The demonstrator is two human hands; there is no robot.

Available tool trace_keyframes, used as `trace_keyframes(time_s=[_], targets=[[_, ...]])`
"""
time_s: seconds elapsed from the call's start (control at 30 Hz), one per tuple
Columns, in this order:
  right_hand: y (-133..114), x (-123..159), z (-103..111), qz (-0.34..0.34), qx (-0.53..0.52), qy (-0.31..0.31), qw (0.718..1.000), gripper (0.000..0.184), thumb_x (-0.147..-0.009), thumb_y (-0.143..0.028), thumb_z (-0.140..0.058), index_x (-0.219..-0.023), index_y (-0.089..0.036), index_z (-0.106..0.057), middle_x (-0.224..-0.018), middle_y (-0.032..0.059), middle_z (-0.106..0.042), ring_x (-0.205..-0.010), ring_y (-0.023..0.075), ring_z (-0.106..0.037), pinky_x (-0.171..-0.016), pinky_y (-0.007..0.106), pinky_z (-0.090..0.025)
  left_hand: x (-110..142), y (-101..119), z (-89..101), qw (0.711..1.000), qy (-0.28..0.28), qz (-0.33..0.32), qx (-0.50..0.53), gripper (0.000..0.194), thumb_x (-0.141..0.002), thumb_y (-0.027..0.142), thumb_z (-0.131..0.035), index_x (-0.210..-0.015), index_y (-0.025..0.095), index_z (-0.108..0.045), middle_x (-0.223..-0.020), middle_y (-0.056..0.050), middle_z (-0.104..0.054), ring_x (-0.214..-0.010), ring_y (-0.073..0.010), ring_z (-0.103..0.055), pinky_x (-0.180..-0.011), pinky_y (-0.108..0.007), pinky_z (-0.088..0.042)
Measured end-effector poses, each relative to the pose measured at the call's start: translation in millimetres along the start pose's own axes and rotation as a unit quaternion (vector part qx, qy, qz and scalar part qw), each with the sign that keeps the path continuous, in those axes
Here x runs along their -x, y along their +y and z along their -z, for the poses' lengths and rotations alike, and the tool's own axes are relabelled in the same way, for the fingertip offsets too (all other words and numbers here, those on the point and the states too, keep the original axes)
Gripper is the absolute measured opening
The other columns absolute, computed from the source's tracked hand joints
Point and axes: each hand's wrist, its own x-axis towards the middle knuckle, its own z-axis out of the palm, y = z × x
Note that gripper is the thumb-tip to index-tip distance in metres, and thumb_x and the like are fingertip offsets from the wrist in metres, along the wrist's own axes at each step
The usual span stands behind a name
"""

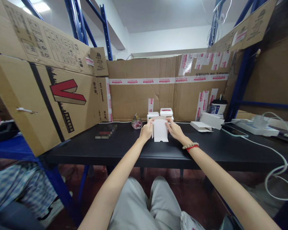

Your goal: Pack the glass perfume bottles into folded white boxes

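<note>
Both of my hands grip a small white cardboard box (160, 130) above the black table. Its plain white side, with a small notch at the lower edge, faces me. My left hand (147, 129) pinches the box's upper left edge. On the opposite edge, my right hand (174, 127) has its fingers closed, with beads and a red string on that wrist. Just behind the held box are two more small white boxes (166, 111). A round pink glass perfume bottle (136, 122) stands to the left of my left hand.
White open cartons (201, 126) lie to the right, in front of a lidded cup (218, 106). Farther right are a phone (234, 130), a power strip (259, 127) and a looping white cable (282, 159). Cardboard walls (141, 92) enclose the table's back and sides.
</note>
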Motion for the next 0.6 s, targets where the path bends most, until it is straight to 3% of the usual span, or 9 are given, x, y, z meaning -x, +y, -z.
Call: trace_keyframes(time_s=[0.33, 0.6], targets=[[2.5, -0.9, -1.3, -0.003, -0.053, -0.008, 0.999, 0.027, -0.09, -0.037, -0.035, -0.112, -0.022, -0.042, -0.092, 0.0019, -0.066, -0.05, 0.0129, -0.059, -0.064, 0.028, -0.041, -0.9, 2.9, 0.0, 0.999, 0.01, -0.013, 0.051, 0.032, -0.091, 0.036, -0.031, -0.117, 0.023, -0.045, -0.069, 0.002, -0.063, -0.059, -0.0152, -0.06, -0.06, -0.022, -0.04], [-3.8, 0.5, 2.1, 0.002, -0.033, -0.015, 0.999, 0.027, -0.092, -0.032, -0.03, -0.112, -0.019, -0.042, -0.072, 0.0009, -0.066, -0.057, 0.0171, -0.061, -0.059, 0.026, -0.04, -3.1, -1.7, -3.4, 0.998, 0.021, -0.016, 0.064, 0.031, -0.09, 0.037, -0.036, -0.117, 0.022, -0.041, -0.072, 0.003, -0.065, -0.055, -0.0133, -0.059, -0.061, -0.022, -0.041]])
